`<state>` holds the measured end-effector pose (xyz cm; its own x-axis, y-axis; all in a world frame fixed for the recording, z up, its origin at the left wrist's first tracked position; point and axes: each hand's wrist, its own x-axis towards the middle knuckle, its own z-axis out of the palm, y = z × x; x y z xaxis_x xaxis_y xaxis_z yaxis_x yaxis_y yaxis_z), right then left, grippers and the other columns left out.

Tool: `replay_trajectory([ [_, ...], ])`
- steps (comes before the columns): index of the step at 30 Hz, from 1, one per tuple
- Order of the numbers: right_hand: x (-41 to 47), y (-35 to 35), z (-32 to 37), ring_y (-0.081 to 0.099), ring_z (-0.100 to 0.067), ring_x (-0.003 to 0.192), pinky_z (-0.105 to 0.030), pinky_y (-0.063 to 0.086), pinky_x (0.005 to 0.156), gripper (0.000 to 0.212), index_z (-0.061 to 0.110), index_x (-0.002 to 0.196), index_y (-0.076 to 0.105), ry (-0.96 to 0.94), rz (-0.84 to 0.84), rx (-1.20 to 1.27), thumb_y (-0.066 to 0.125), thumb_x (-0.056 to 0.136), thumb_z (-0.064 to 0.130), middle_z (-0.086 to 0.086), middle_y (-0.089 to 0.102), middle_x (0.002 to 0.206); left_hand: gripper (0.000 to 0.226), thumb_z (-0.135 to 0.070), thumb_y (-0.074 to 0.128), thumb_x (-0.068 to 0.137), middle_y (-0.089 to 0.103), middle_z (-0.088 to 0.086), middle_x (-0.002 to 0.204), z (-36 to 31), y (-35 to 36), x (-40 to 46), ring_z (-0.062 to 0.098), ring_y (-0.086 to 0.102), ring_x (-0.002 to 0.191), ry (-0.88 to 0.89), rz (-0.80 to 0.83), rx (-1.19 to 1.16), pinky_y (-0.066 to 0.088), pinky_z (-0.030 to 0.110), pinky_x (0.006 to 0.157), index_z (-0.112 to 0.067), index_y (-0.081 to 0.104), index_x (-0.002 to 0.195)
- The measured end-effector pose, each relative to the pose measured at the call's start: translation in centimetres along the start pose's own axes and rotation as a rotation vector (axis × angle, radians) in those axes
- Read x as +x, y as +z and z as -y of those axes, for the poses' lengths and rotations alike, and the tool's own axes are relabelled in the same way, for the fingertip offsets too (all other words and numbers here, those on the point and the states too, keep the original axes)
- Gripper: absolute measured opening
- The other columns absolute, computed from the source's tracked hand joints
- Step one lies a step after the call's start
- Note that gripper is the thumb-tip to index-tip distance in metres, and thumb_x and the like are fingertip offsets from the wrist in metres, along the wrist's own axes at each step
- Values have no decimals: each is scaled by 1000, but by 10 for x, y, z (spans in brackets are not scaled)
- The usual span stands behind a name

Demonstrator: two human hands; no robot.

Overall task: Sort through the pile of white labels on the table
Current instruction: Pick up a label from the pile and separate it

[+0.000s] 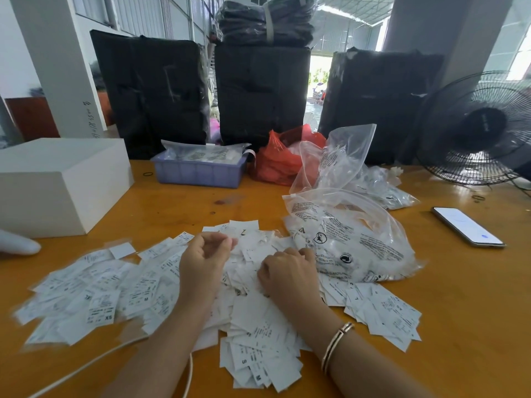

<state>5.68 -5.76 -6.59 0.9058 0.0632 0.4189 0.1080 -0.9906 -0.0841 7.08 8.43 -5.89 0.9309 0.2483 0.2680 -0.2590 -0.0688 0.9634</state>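
Where the head view looks down, a pile of white labels (161,288) spreads across the lower half of the frame on an orange-brown table (474,326), many printed with size letters such as XS, S, M.

Left hand (205,255), centre of frame: raised just above the pile, fingers curled inward toward the thumb. Whether anything is pinched between them, cannot tell; blur hides the fingertips.

Right hand (287,271), just right of centre: knuckles up, fingers curled down into the labels, touching them beside a clear printed plastic bag (353,239). Whether it grips one, cannot tell. A bracelet (336,347) sits on that wrist.

Upper part of frame: a white box (57,185) at left, a lilac tray (198,172) with packets at centre, a red bag (281,159) next to it, more clear bags (344,156) behind the printed one. A phone (468,226) lies screen-up at right, well apart from the pile. A black fan (477,127) stands at the right edge. Three black wrapped bundles (258,93) stand along the far edge of the table. A white cable (86,366) runs across the lower left.
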Motion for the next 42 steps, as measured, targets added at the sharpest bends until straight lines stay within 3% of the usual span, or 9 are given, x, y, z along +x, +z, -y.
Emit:
replay_trajectory([
  [5, 3, -2, -5, 49, 5, 75, -18, 32, 77, 19, 22, 88, 65, 166, -80, 649, 47, 95, 25, 17, 59, 84, 5, -29, 64, 88, 71, -20, 81, 0, 0, -2, -3, 64, 79, 22, 28, 32, 44, 12, 66, -29, 68, 90],
  [8, 2, -8, -11, 48, 2, 57, -12, 39, 53, 16, 23, 84, 60, 393, -110, 1189, 51, 95, 16, 10, 58, 73, 9, -29, 62, 90, 72, -19, 83, 1, 0, -3, -5, 65, 82, 11, 59, -10, 49, 13, 65, -32, 70, 91],
  [10, 1, -8, -15, 58, 0, 65, -10, 42, 55, 11, 21, 89, 59, 482, -117, 1335, 52, 95, 16, 4, 64, 84, 11, -27, 62, 90, 73, -18, 85, 2, 1, -4, -3, 66, 86, -2, 84, -45, 52, 12, 64, -33, 70, 90],
  [15, 0, -9, -18, 61, -7, 59, -16, 46, 52, 12, 12, 88, 59, 462, -158, 1498, 54, 92, 2, -5, 65, 74, 15, -17, 62, 89, 74, -16, 85, 1, 3, -7, 1, 68, 86, -11, 175, -61, 54, 12, 68, -30, 70, 92],
  [19, -4, -11, -17, 70, -21, 92, -23, 54, 77, 24, 7, 87, 68, 347, -158, 1647, 48, 92, -5, -15, 70, 97, 21, -17, 64, 87, 73, -18, 86, 0, 3, -9, 0, 67, 87, 33, 237, -7, 53, 13, 68, -37, 69, 90],
  [23, -6, -13, -13, 65, -15, 91, -19, 51, 78, 31, 22, 85, 76, 352, -189, 1632, 52, 93, 4, -3, 71, 94, 22, -20, 68, 85, 66, -35, 85, 0, 3, -11, -14, 60, 89, 108, 277, 102, 45, 2, 67, -41, 68, 89],
  [29, -3, -12, -13, 66, -20, 87, -36, 55, 85, 52, 28, 125, 58, 459, -127, 1726, 63, 84, -4, -2, 71, 91, 26, -12, 73, 81, 70, -15, 86, 2, 3, -12, -7, 63, 85, 158, 305, 151, 47, 4, 69, -37, 69, 90],
  [35, -5, -19, -13, 69, -17, 77, -23, 55, 68, 17, 19, 70, 71, 454, -131, 2020, 68, 76, 3, -6, 71, 80, 31, -13, 74, 79, 66, -20, 79, 2, 3, -14, -2, 62, 81, 209, 353, 188, 48, 7, 69, -38, 65, 95],
  [42, -6, -18, -13, 63, -13, 76, -29, 49, 80, 24, 24, 66, 66, 445, -103, 1937, 68, 80, 4, 0, 67, 76, 33, -16, 75, 78, 65, -24, 82, 2, 5, -14, -4, 62, 81, 206, 374, 200, 47, 4, 67, -43, 61, 91],
])
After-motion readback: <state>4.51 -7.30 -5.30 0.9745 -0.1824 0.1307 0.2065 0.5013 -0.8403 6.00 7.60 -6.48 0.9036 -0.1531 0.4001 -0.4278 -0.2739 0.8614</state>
